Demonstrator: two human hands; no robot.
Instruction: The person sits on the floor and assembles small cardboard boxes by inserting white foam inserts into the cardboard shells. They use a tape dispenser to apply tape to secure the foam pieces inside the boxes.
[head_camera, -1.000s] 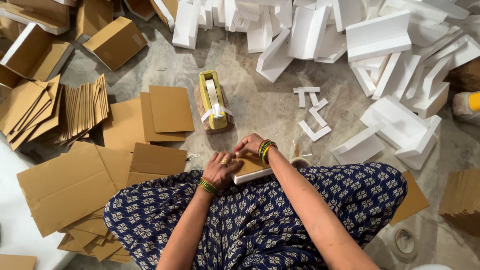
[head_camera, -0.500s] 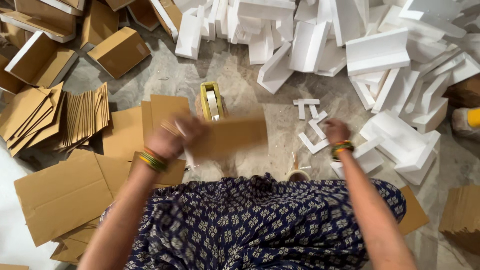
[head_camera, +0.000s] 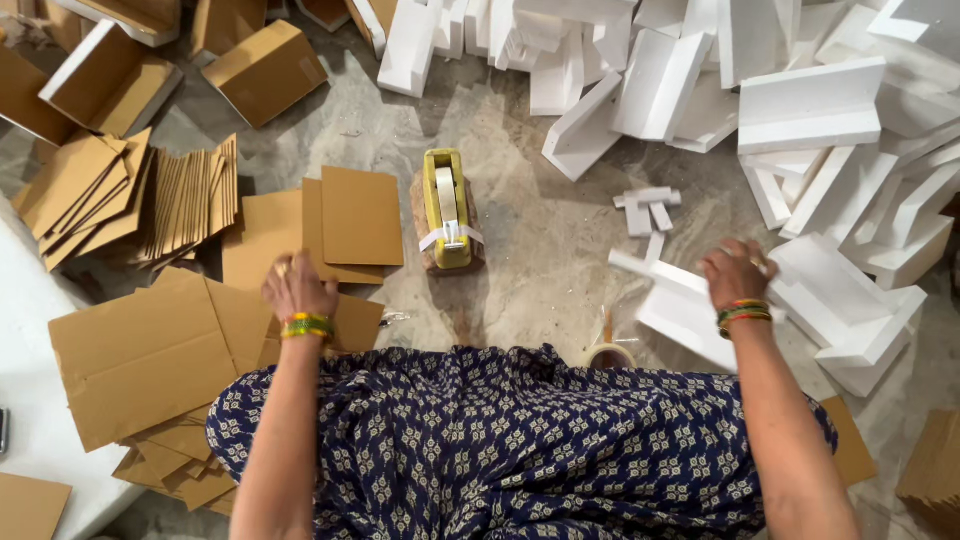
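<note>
My left hand (head_camera: 297, 287) hovers palm down over flat brown cardboard sheets (head_camera: 352, 214) on the floor at the left, fingers loosely spread and nothing in it. My right hand (head_camera: 735, 272) reaches to the right and closes over the edge of a white foam angle piece (head_camera: 675, 305) lying among other foam pieces. A yellow tape dispenser (head_camera: 446, 208) stands on the floor between the two hands, a little farther out. I sit with a dark blue patterned cloth (head_camera: 520, 440) over my lap.
Stacks of cut cardboard (head_camera: 190, 195) and folded brown boxes (head_camera: 262, 72) lie at the left and far left. A heap of white foam blocks (head_camera: 810, 105) fills the far right. A tape roll (head_camera: 607, 352) lies by my knee. A large cardboard sheet (head_camera: 140, 355) lies near left.
My hands were together at my lap, then my left hand carried a cardboard piece leftwards and now no longer holds it. My right hand swung right onto the foam.
</note>
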